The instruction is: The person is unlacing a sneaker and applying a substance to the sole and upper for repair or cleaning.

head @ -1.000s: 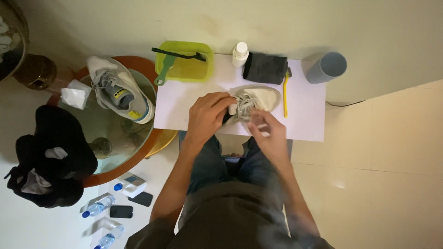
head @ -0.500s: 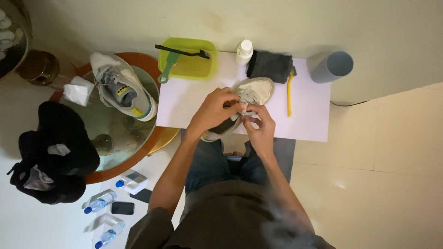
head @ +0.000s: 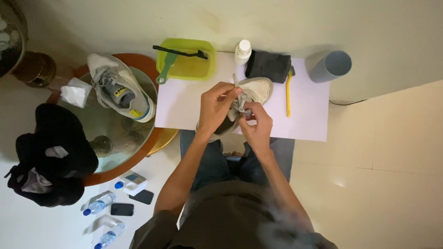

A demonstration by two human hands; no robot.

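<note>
My left hand [head: 217, 105] and right hand [head: 255, 123] hold the pale sneaker [head: 251, 91] over the white bench [head: 184, 103]. The fingers of both hands are pinched on its laces, beside the yellow brush [head: 288, 94].

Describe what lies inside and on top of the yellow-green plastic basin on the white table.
Across the yellow-green plastic basin lies a black brush; a green-handled brush leans over its rim. Whether it holds liquid cannot be told.
</note>
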